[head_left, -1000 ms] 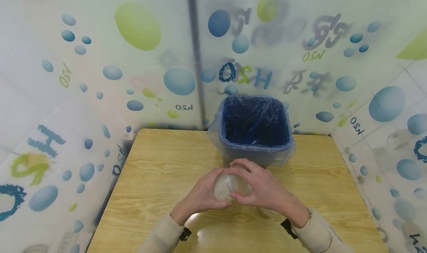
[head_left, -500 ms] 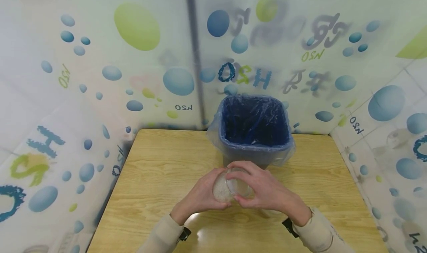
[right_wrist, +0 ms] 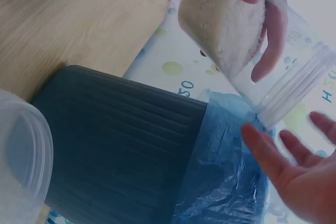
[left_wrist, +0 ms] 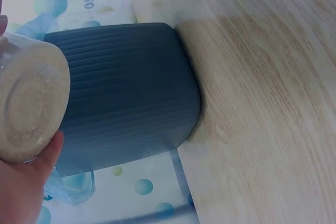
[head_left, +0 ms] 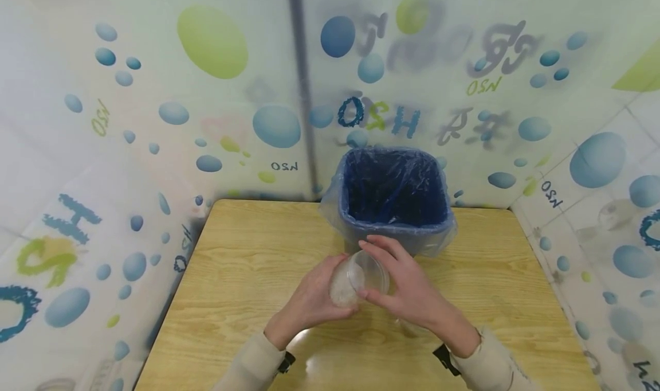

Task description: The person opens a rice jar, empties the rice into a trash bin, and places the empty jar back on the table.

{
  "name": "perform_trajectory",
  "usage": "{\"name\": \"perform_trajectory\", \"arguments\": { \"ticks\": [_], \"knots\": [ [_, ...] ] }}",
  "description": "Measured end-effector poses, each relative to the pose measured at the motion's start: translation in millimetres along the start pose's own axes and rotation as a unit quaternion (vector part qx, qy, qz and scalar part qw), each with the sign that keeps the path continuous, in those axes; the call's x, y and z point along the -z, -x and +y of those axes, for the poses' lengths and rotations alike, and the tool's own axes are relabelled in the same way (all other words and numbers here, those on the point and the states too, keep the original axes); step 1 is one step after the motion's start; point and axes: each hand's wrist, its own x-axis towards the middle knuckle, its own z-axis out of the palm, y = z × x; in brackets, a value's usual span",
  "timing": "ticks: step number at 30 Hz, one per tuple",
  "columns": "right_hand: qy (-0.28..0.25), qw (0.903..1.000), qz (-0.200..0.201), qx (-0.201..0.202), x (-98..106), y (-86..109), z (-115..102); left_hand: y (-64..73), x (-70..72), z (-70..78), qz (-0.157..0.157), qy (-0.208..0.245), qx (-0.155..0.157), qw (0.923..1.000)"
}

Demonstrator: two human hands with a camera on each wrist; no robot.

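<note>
My left hand (head_left: 309, 299) grips a clear plastic jar (head_left: 344, 285) that is partly filled with off-white, grainy contents. The jar is tilted, its lidded or threaded end pointing right; whether a lid is on cannot be told. In the left wrist view the jar's base (left_wrist: 34, 98) faces the camera. My right hand (head_left: 412, 288) is spread around that end, and in the right wrist view its fingers (right_wrist: 262, 148) are loosely bent beside the ridged rim. A fingertip is at or very near the rim; contact is unclear.
Behind my hands a dark blue bin (head_left: 350, 225) with a translucent bag liner (head_left: 332, 199) stands on the wooden table (head_left: 247, 253). Another clear container (right_wrist: 23, 156) stands near my right wrist. Patterned walls (head_left: 216, 110) enclose the table's back and sides.
My right hand's fingers have loosened from around the jar's end and spread wider, uncovering more of the rim. The left hand still holds the jar in nearly the same place.
</note>
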Motion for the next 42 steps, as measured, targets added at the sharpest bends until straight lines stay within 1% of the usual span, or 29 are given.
{"name": "perform_trajectory", "arguments": {
  "ticks": [2,5,8,13,17,20,24,31,37,42],
  "knots": [
    [0.019,0.9995,0.014,-0.021,-1.3,0.3,-2.4,-0.4,-0.8,0.6,0.002,-0.002,-0.001,1.0000],
    [0.042,0.9985,0.017,-0.031,-3.0,0.4,-4.6,-0.7,-1.8,1.1,0.002,-0.005,-0.004,1.0000],
    [0.052,0.9981,0.016,-0.030,-3.9,0.9,-5.5,-1.2,-2.1,1.3,0.003,-0.005,-0.008,1.0000],
    [0.055,0.9983,0.016,-0.013,-3.8,0.5,-4.4,-2.2,-2.0,0.8,0.001,-0.009,-0.018,0.9998],
    [0.046,0.9989,0.010,0.000,-2.6,-0.2,-3.7,-2.8,-2.0,0.3,-0.001,-0.010,-0.024,0.9997],
    [0.038,0.9992,0.004,0.010,-1.8,-0.3,-3.6,-3.0,-1.7,0.2,-0.006,-0.005,-0.024,0.9997],
    [0.023,0.9994,-0.003,0.026,-1.4,-0.7,-1.5,-3.2,-1.2,0.0,-0.013,0.004,-0.021,0.9997],
    [-0.003,0.9984,-0.023,0.051,-0.1,-1.0,2.5,-3.2,0.2,0.0,-0.025,0.019,-0.007,0.9995],
    [-0.019,0.9975,-0.041,0.054,0.5,0.8,4.8,-4.4,0.5,-0.1,-0.027,0.020,0.003,0.9994],
    [-0.018,0.9975,-0.045,0.052,0.3,2.3,5.7,-3.9,-0.1,0.0,-0.023,0.017,0.012,0.9995]
  ]
}}
